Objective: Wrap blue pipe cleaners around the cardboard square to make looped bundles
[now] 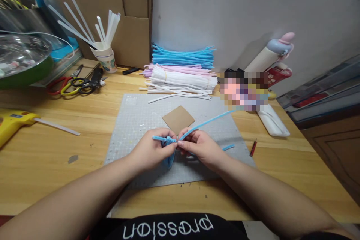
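Between finger and thumb, my left hand [153, 149] pinches a bundle of twisted blue pipe cleaners [168, 161], with one short end poking out to the left. My right hand [201, 146] is closed on a long blue pipe cleaner [212, 119] that slants up to the right. Both sets of fingertips meet where the long piece joins the bundle. Another blue end [228, 147] shows to the right of my right hand. Just beyond my hands, a square of brown cardboard [178, 119] lies on the grey cutting mat [126, 120].
Blue [182, 57], pink and white pipe cleaners [182, 78] are piled behind the mat. Scissors [74, 86], a cup of glue sticks [105, 58] and a yellow glue gun [17, 123] stand or lie left. At right are a bottle [263, 56] and a white packet [272, 120].
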Action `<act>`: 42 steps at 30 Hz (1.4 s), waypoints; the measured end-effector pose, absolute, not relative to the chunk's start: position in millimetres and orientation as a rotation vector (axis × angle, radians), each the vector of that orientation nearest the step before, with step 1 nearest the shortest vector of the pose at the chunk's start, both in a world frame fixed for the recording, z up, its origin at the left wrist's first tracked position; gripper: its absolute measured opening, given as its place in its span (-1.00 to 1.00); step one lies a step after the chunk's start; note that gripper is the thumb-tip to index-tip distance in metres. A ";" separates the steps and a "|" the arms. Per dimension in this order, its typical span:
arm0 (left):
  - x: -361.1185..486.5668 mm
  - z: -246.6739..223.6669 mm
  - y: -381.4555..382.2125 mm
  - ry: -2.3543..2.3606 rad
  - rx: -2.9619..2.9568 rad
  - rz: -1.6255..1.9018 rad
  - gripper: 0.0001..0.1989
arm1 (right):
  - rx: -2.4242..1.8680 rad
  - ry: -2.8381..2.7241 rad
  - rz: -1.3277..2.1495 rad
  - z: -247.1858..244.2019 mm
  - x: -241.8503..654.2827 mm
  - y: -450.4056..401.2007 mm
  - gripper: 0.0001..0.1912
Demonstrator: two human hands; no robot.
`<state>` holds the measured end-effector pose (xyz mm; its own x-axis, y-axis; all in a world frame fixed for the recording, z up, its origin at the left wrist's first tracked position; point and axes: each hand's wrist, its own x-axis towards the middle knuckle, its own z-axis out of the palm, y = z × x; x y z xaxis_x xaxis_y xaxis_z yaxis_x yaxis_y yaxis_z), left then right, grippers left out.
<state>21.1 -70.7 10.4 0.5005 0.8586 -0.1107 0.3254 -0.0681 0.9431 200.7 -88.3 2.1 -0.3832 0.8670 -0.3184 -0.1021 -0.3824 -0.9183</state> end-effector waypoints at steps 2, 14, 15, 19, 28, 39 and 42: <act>21.7 10.6 -71.0 1.042 1.643 0.601 -0.91 | -1.133 -1.130 1.840 2.0 200.4 -88.6 -0.68; 22.5 9.1 -72.0 1.079 1.624 0.594 -0.92 | -1.099 -1.118 1.826 -0.4 199.4 -88.3 -0.68; 22.4 9.4 -72.0 1.081 1.625 0.593 -0.92 | -1.097 -1.118 1.826 -0.5 199.4 -88.3 -0.68; 22.5 10.1 -71.6 1.068 1.624 0.594 -0.93 | -1.108 -1.111 1.833 1.2 199.6 -88.8 -0.69; 21.8 9.7 -71.5 1.055 1.624 0.596 -0.94 | -1.105 -1.116 1.833 1.0 199.6 -89.1 -0.70; 22.8 9.8 -71.2 1.042 1.636 0.595 -0.94 | -1.109 -1.136 1.832 -0.1 199.9 -88.3 -0.70; 22.5 10.7 -71.3 1.051 1.627 0.594 -0.93 | -1.111 -1.136 1.822 0.8 200.0 -88.8 -0.70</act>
